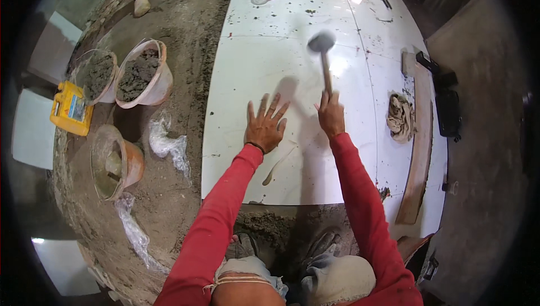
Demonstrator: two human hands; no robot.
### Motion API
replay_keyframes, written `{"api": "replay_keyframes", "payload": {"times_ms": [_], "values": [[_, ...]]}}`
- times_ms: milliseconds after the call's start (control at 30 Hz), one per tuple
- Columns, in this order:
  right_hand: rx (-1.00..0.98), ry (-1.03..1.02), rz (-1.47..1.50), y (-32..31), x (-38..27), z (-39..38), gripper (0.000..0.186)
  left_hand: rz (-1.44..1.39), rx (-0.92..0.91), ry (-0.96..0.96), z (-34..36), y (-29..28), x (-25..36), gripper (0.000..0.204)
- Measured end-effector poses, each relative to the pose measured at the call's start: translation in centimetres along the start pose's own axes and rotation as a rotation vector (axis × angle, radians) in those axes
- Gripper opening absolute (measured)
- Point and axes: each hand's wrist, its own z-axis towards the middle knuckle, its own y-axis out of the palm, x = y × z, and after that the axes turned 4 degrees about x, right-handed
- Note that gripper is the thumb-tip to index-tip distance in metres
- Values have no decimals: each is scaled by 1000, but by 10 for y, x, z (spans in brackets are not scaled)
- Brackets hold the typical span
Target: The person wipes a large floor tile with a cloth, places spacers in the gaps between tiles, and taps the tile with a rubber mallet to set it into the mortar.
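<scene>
My left hand lies flat with spread fingers on a large white floor tile. My right hand is wrapped round the wooden handle of a mallet. Its dark head, a little blurred, is raised above the tiles, and a shadow falls between my two hands. Just below my left hand, a curved streak of wet dirt marks the tile. Joints between several laid tiles show to the right and farther off.
On the left, buckets of grey mortar, a yellow jerrycan and crumpled plastic film sit on rough mortar. A wooden board, a rag and a black case lie right. Another person's foot is far left.
</scene>
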Motion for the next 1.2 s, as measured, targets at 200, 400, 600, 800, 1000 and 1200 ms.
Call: {"api": "replay_keyframes", "payload": {"times_ms": [200, 400, 600, 800, 1000, 1200], "values": [[500, 340, 706, -56, -65, 44, 20, -66, -76, 123, 7, 3, -10, 58], [101, 480, 490, -58, -46, 49, 32, 4, -25, 114, 24, 8, -2, 60], [468, 270, 507, -40, -19, 29, 25, 60, -54, 58, 24, 11, 18, 60], [246, 449, 476, -79, -42, 50, 30, 129, -136, -27, 28, 12, 14, 63], [69, 524, 263, -35, 19, -3, 30, 70, -127, 5, 35, 14, 35, 64], [357, 470, 556, -89, -39, 52, 29, 91, -223, -41, 24, 11, 15, 63]]}}
